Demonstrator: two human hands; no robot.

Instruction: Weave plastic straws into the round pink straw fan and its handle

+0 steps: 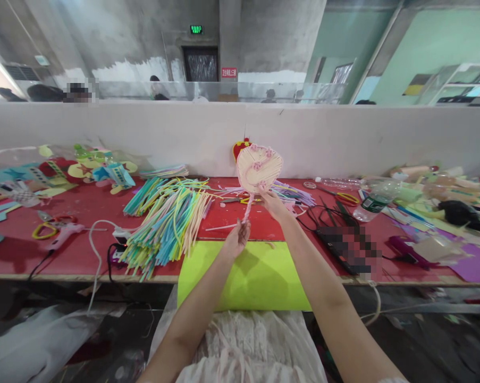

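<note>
A round hand fan (259,169) made of cream and pink pipe cleaners is held up in front of me, its face decorated with small pink flowers. My left hand (238,238) is closed around the lower end of its pink wrapped handle (248,208). With bent fingers, my right hand (272,203) grips the fan's lower right rim. A loose pink strip (221,228) sticks out leftward by my left hand. Below both hands a bright yellow-green sheet (247,276) hangs over the table's front edge. Behind the fan a red, yellow-edged ornament (242,149) is partly hidden.
A large heap of pastel pipe cleaners (163,218) lies left on the red table (8,255). Further left are a pink glue gun (64,236) and pliers (44,229). On the right are scissors (347,198), a plastic bottle (373,205), a phone (339,247) and cables. A white partition (144,125) stands behind.
</note>
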